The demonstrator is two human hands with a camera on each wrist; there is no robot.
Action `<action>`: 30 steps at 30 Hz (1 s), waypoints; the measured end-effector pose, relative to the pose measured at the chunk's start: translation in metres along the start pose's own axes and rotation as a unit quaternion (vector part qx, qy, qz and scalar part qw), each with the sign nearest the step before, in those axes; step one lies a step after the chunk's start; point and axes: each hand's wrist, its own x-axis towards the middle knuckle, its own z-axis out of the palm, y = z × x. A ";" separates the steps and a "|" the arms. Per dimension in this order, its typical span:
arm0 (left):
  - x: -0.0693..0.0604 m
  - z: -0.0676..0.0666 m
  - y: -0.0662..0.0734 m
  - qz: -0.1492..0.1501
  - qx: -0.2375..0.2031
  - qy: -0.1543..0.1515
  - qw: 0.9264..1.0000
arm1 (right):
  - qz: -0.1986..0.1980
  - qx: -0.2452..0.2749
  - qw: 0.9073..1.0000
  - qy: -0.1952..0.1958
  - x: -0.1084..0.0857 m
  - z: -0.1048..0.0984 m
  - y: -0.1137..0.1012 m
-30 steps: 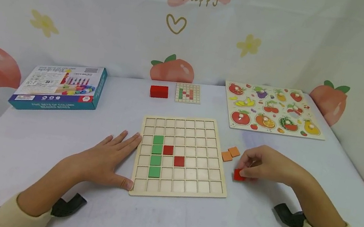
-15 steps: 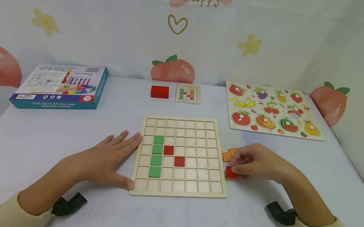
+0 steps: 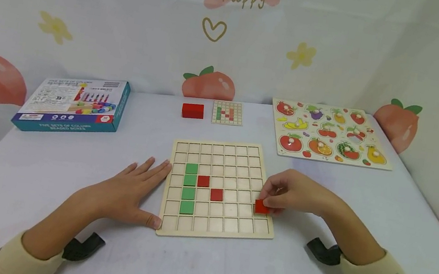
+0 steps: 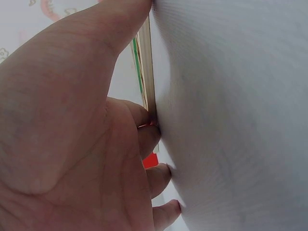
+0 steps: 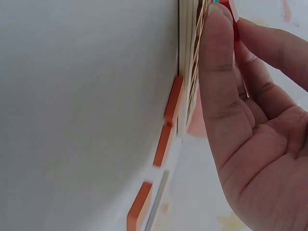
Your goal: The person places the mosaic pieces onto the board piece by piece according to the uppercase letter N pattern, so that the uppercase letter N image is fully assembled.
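My right hand (image 3: 299, 194) pinches a red square tile (image 3: 262, 206) between thumb and fingers, over the right edge of the wooden grid board (image 3: 242, 184). In the right wrist view the red tile (image 5: 230, 10) shows between thumb tip and index finger. My left hand (image 3: 118, 195) lies with its fingers spread on the table, thumb and fingertips touching the board's left edge. Several green tiles (image 3: 188, 193) form a column in the board's second column. Two red tiles sit in cells, one (image 3: 203, 181) beside the column and another (image 3: 216, 195) lower right of it.
Orange tiles (image 5: 164, 144) lie on the table by the board's right side, hidden behind my right hand in the head view. Farther back are a red block (image 3: 193, 111), a small pattern card (image 3: 228, 113), a fruit puzzle (image 3: 329, 133) and a boxed bead set (image 3: 72, 105).
My right hand has moved left with the red tile, from the table beside the board to over its right edge. My left hand has stayed in place.
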 end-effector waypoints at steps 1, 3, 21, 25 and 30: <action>0.000 0.000 0.000 0.000 0.000 0.000 1.000 | 0.000 -0.001 1.000 -0.001 0.002 0.001 -0.002; 0.000 0.000 0.000 0.001 0.000 0.001 1.000 | -0.001 -0.006 1.000 -0.003 0.005 0.004 -0.005; 0.000 0.001 0.000 0.004 0.006 0.004 1.000 | -0.033 -0.026 0.999 -0.031 0.033 0.025 -0.029; 0.000 0.000 0.000 0.004 0.007 0.003 1.000 | -0.032 -0.014 0.999 -0.040 0.036 0.029 -0.031; -0.001 -0.001 0.002 0.003 0.008 0.000 1.000 | -0.032 0.000 0.998 -0.048 0.036 0.033 -0.033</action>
